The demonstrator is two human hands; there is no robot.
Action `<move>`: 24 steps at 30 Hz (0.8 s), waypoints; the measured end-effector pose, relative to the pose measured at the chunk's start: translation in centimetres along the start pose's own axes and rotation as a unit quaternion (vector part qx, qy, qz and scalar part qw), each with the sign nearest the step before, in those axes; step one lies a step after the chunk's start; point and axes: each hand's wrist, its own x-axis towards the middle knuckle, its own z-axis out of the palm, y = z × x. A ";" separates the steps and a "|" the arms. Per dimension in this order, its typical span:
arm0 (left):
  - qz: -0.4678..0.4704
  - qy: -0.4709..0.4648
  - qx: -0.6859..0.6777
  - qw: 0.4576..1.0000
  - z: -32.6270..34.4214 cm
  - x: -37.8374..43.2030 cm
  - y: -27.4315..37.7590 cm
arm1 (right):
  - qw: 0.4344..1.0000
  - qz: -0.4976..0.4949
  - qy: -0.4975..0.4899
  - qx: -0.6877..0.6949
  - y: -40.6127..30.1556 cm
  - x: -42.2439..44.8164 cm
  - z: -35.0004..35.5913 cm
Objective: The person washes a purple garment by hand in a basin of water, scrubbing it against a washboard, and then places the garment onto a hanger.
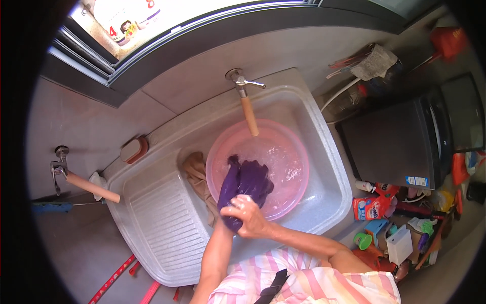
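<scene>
Wet purple cloth [252, 182] is bunched over the pink plastic basin [298, 190], its far end in or at the water. My right hand [248, 216] grips the near part of the cloth, fingers curled around it. From the left, my left forearm [218, 247] reaches up to the same cloth. My left hand itself is hidden by the cloth and my right hand, so its fingers do not show. Ripples and bright glints cover the water in the basin. Above its far side, a chrome tap [241, 81] carries a tan tube [248, 116].
The basin stands in a grey laundry sink [334, 190] with a ribbed washboard [167, 224] on the left. Brown cloth [195, 171] lies beside the basin. A brush [134, 150] rests on the rim. Another tap [59, 167] is far left. Detergent bags [368, 208] and a dark appliance [387, 144] stand right.
</scene>
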 end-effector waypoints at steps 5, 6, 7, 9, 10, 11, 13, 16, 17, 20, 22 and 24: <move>0.047 -0.014 0.040 0.998 -1.2 -1.3 -0.4 | 0.987 -0.124 -0.011 -0.101 2.7 1.7 0.9; 0.058 -0.013 0.055 0.997 -1.4 -0.6 -0.7 | 0.989 -0.092 -0.013 -0.113 3.9 2.0 1.5; 0.079 -0.012 0.078 0.994 -1.8 0.3 -0.8 | 0.984 -0.100 -0.003 -0.145 4.4 3.1 1.0; 0.138 -0.022 0.158 0.977 -2.4 2.5 -1.0 | 0.986 -0.079 0.036 -0.144 6.5 3.7 0.8; 0.194 -0.043 0.232 0.952 -2.7 3.9 -1.0 | 0.987 -0.052 0.048 -0.143 7.5 4.1 0.2; 0.269 -0.062 0.339 0.900 -3.5 4.3 -0.9 | 0.992 -0.013 0.065 -0.104 8.4 3.9 0.2; 0.301 -0.070 0.468 0.828 -2.2 4.2 0.0 | 0.986 0.068 0.082 -0.130 12.0 2.9 -1.2; 0.224 0.137 0.209 0.942 -4.9 1.3 -0.7 | 0.972 0.109 0.093 -0.188 15.1 0.5 -1.3; 0.314 0.137 0.337 0.877 -6.7 2.9 -1.1 | 0.964 0.130 0.078 -0.219 15.9 -0.6 -0.9; 0.304 0.220 0.592 0.713 -5.4 3.0 -2.7 | 0.946 0.181 0.042 -0.267 17.3 -3.9 -0.3; 0.236 0.263 0.692 0.630 -5.2 4.8 -4.8 | 0.894 0.258 -0.050 -0.363 19.9 -6.3 0.1; 0.191 0.273 0.714 0.616 -5.4 5.3 -4.3 | 0.899 0.228 -0.062 -0.368 20.7 -6.8 0.7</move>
